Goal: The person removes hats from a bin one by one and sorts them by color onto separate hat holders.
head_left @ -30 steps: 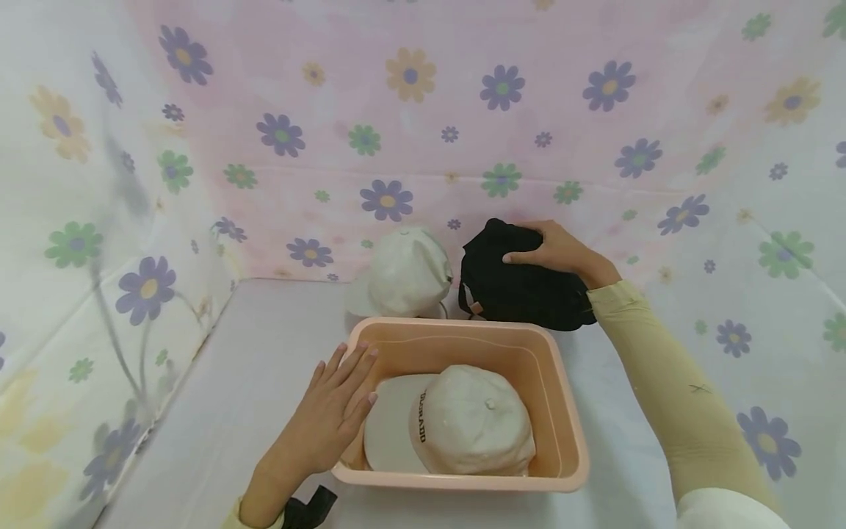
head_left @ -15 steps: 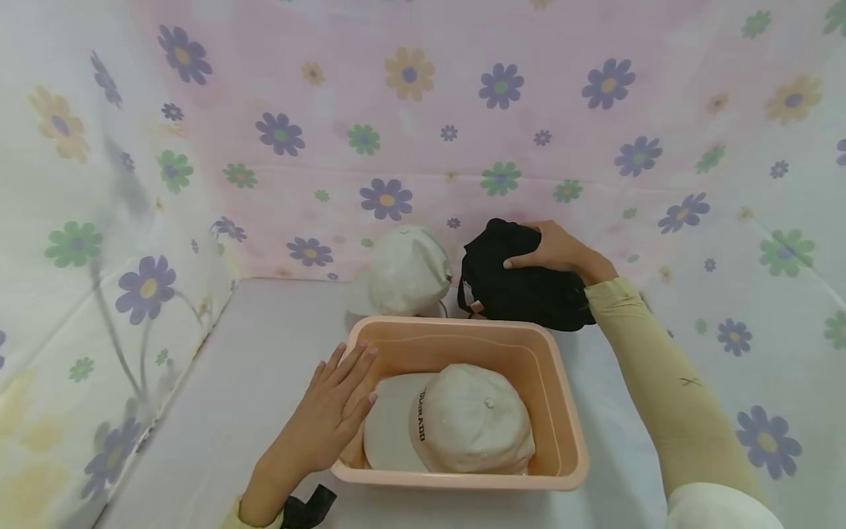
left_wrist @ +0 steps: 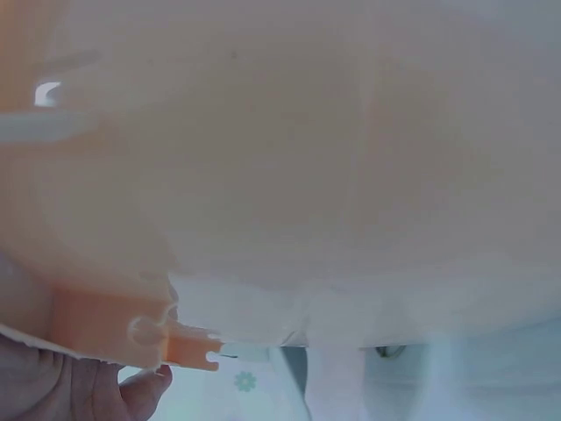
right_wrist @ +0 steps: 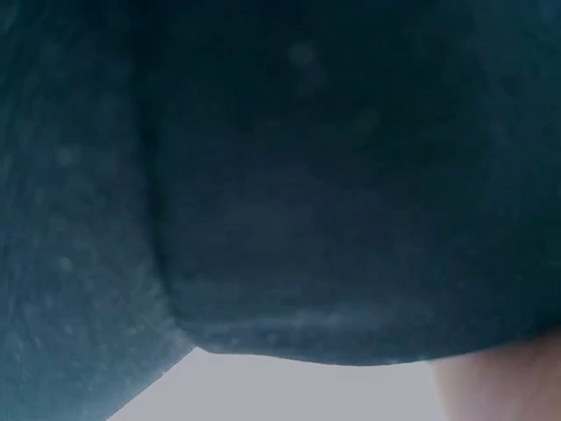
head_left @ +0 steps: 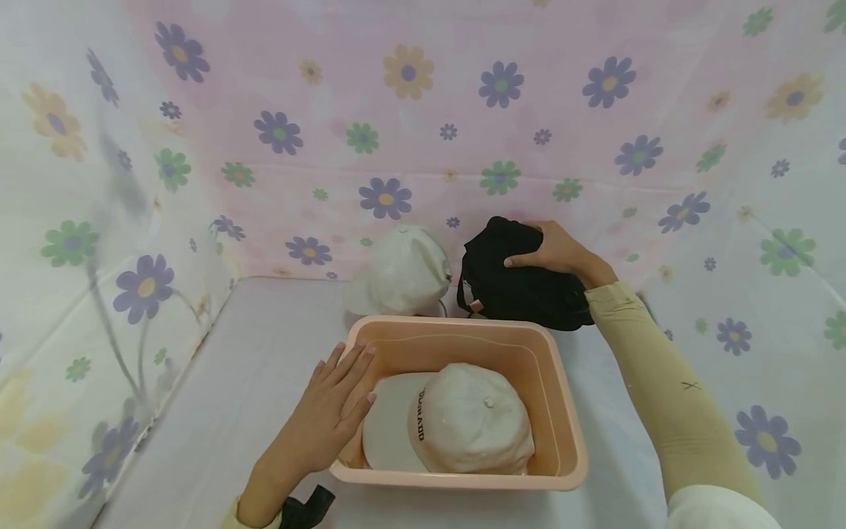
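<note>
Tub (head_left: pixel 456 481): beige cap (head_left: pixel 479 422) inside; left hand (head_left: pixel 327 415), straight-fingered, rests at left rim; right hand (head_left: pixel 560 251) grips black cloth item (head_left: pixel 522 294), far side.

We see a slumped black cap (head_left: pixel 529 297) behind an upright peach plastic tub (head_left: pixel 456 349), a cream cap (head_left: pixel 476 422) crown-up inside.

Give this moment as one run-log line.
left hand: at tub, left side | right hand: grips black cloth item | tub: beige cap inside | behind tub: white cap
</note>
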Motion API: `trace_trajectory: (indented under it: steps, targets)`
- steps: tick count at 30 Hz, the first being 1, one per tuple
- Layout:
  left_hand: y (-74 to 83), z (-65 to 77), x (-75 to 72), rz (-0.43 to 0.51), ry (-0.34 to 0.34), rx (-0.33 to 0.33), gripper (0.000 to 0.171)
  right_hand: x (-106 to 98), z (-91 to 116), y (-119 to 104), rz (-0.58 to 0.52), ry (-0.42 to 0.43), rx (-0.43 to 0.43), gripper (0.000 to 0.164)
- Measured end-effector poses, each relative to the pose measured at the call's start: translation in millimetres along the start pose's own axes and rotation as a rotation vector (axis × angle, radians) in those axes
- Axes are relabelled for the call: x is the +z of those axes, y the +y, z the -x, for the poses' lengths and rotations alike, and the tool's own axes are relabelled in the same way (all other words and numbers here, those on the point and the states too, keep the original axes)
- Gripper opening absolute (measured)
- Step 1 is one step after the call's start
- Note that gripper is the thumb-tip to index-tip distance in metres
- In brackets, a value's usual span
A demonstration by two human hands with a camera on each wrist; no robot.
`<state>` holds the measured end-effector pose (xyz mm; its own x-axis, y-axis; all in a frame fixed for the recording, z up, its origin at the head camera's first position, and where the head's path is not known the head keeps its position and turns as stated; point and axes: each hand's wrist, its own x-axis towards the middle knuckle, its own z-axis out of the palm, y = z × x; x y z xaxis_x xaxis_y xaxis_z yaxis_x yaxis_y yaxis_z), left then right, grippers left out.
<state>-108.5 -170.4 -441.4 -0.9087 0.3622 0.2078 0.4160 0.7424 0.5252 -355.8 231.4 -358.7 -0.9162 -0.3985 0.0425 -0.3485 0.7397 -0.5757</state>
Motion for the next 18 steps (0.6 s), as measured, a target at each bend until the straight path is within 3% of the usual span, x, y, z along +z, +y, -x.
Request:
trace_trajectory:
  steps: [6,11,14,18]
  targets:
    - [2.0,-1.1,-1.0,-0.034,0.008,0.01,0.06,-1,4,0,-0.018,0.046,-0.041,0.092]
    - [3.1,-4.1,-7.4,-0.121,-0.004,0.071,0.063,-4,11,-4,-0.028,0.057,-0.06,0.09]
    - [4.9,-7.6,-20.5,-0.109,-0.037,0.11,0.064,-9,19,-8,-0.085,0.063,-0.071,0.09]
    - [12.2,-16.0,-51.6,0.033,-0.064,0.13,0.061,-22,35,-14,-0.247,0.095,-0.124,0.084]
